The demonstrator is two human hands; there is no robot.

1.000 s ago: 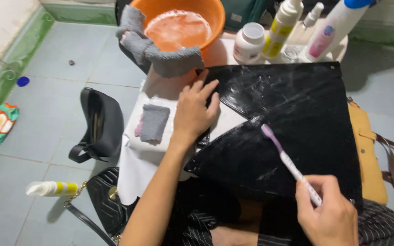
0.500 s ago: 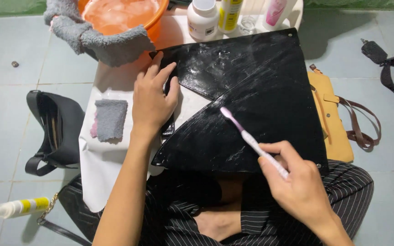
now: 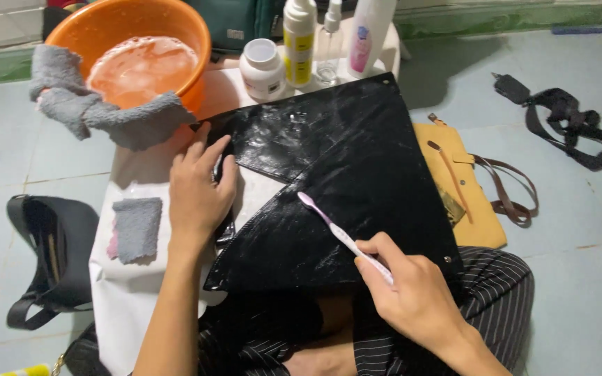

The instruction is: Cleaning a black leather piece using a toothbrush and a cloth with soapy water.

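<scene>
A glossy black bag (image 3: pixel 357 181) lies flat on a small white table (image 3: pixel 134 278), wet and streaked with foam. My left hand (image 3: pixel 196 195) presses down on its left edge, fingers spread. My right hand (image 3: pixel 412 292) grips a pink-and-white toothbrush (image 3: pixel 336 233) by the handle, its bristle head resting on the bag's surface near the middle seam.
An orange basin (image 3: pixel 141 42) of soapy water with a grey towel (image 3: pixel 99 111) on its rim stands at the back left. Bottles (image 3: pixel 299 35) and a white jar (image 3: pixel 263 68) line the back. A grey cloth (image 3: pixel 134 228) lies on the table. A black handbag (image 3: pixel 50 257), a tan bag (image 3: pixel 461 188) and a black strap (image 3: pixel 559 115) lie on the floor.
The view has shifted, so everything sits lower and further left in the frame. The toothbrush head has moved a little along the bag. My left hand stays pressed on the bag's edge.
</scene>
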